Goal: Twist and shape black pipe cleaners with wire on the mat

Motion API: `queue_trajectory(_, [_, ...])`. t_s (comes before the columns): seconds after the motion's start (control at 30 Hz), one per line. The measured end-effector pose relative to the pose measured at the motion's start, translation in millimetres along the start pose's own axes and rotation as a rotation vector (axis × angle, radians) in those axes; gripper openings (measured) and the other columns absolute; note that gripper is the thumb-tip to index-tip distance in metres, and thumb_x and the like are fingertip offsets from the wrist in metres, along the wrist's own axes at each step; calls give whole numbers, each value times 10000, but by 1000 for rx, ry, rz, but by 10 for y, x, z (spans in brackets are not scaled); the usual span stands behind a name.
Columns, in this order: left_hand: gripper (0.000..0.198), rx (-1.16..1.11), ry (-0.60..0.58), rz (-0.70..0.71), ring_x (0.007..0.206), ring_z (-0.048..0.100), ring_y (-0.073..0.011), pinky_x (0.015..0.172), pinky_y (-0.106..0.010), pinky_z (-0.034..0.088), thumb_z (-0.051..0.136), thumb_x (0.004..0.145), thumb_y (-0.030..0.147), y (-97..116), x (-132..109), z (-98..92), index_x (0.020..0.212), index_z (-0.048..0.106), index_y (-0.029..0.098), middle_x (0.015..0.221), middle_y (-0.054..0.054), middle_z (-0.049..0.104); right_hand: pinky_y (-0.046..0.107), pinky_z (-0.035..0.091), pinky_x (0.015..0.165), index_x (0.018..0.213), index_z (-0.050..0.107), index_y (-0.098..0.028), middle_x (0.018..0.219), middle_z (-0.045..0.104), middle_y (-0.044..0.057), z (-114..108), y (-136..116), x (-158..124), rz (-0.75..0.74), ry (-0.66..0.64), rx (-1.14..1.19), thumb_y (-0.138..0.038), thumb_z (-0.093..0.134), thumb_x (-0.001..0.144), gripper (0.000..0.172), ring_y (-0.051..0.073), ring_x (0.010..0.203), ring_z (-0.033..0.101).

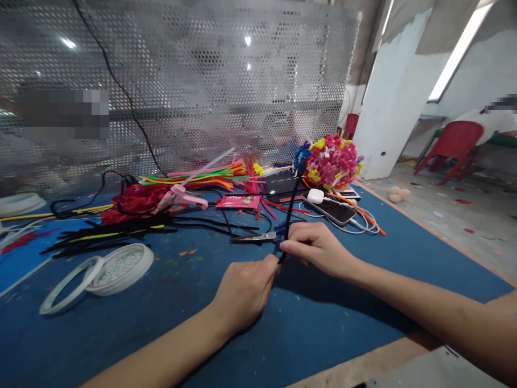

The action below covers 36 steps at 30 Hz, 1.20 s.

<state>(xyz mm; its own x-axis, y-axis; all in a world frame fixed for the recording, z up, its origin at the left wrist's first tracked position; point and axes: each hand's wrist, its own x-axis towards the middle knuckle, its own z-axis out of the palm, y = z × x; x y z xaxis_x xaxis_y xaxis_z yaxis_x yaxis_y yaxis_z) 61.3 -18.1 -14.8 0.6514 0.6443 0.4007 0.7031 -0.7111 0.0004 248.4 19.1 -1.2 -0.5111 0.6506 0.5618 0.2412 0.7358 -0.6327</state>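
Both hands meet over the blue mat (169,302) and pinch a black pipe cleaner (290,215) that rises upright from my fingers. My left hand (244,291) is closed around its lower end. My right hand (319,249) pinches it just above, fingers pressed together. A pair of scissors (254,237) lies on the mat just beyond my hands, blades pointing left. A bunch of black pipe cleaners (100,234) lies further left.
A round white container of beads (121,268) and its loose lid ring (67,285) sit at the left. A pink glue gun (181,196), coloured pipe cleaners (202,177), a phone (335,211), a charger and a pompom-like bouquet (331,160) lie behind. A perforated metal screen (181,81) closes the back.
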Motion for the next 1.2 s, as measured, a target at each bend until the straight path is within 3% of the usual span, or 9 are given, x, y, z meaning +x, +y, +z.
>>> queue_trajectory(0.17, [256, 33, -41, -12, 488, 602, -162, 446, -256, 322, 267, 935, 197, 13, 25, 9, 833, 501, 181, 561, 4, 626, 169, 376, 467, 783, 595, -156, 709, 562, -15, 66, 12, -6, 199, 122, -46, -308, 676, 756, 175, 69, 532, 483])
queue_trajectory(0.33, [244, -25, -44, -79, 521, 619, -166, 473, -244, 351, 271, 935, 199, -12, 13, -1, 838, 495, 185, 594, 2, 640, 227, 437, 647, 782, 612, -150, 781, 571, 44, -16, 10, -29, -104, -129, -196, -230, 491, 881, 175, 122, 703, 533])
queue_trajectory(0.43, [249, -70, -52, -146, 539, 626, -167, 498, -241, 373, 266, 932, 186, -36, 3, -6, 815, 486, 193, 621, 6, 645, 246, 447, 673, 827, 604, -128, 829, 564, 73, -54, 53, -32, -210, -255, -245, -117, 491, 798, 118, 148, 751, 535])
queue_trajectory(0.57, [259, -89, -50, -141, 529, 623, -178, 494, -248, 376, 262, 934, 198, -39, -3, 4, 808, 487, 194, 603, 7, 634, 235, 453, 673, 797, 599, -140, 864, 574, 79, -29, 173, -39, -307, -198, -336, -11, 412, 779, 228, 142, 773, 542])
queue_trajectory(0.67, [261, -90, -34, -137, 542, 632, -180, 496, -245, 382, 251, 939, 204, -37, -3, 6, 830, 487, 190, 617, 0, 642, 251, 468, 717, 879, 612, -139, 929, 587, 100, -16, 193, -43, -364, -165, -336, -101, 458, 845, 162, 153, 823, 553])
queue_trajectory(0.8, [254, -46, -6, -108, 508, 620, -170, 468, -241, 366, 244, 933, 187, -42, 8, -14, 836, 479, 188, 600, -3, 641, 232, 464, 705, 834, 634, -142, 869, 599, 76, -19, 105, -30, -266, -77, -87, -246, 549, 859, 137, 134, 788, 566])
queue_trajectory(1.0, [213, 32, 82, 64, 471, 595, -159, 443, -249, 341, 299, 889, 139, -37, -13, -20, 810, 493, 177, 537, 1, 611, 197, 402, 548, 587, 590, -138, 623, 559, 0, 7, 7, 11, 151, -6, 74, -265, 568, 849, 292, 91, 586, 520])
queue_trajectory(1.13, [218, 17, 94, 63, 460, 591, -155, 439, -250, 343, 287, 899, 141, -41, -28, -5, 828, 492, 169, 534, 6, 605, 199, 392, 551, 704, 619, -150, 704, 583, 8, -8, -19, 12, 124, 34, -27, -259, 614, 811, 154, 96, 617, 508])
queue_trajectory(1.2, [229, -15, 76, 14, 470, 599, -157, 446, -245, 353, 270, 913, 155, -52, -25, -2, 838, 486, 173, 545, 8, 612, 209, 394, 575, 666, 598, -148, 677, 565, 12, -33, -29, 12, 45, -29, -58, -257, 543, 861, 230, 100, 623, 502])
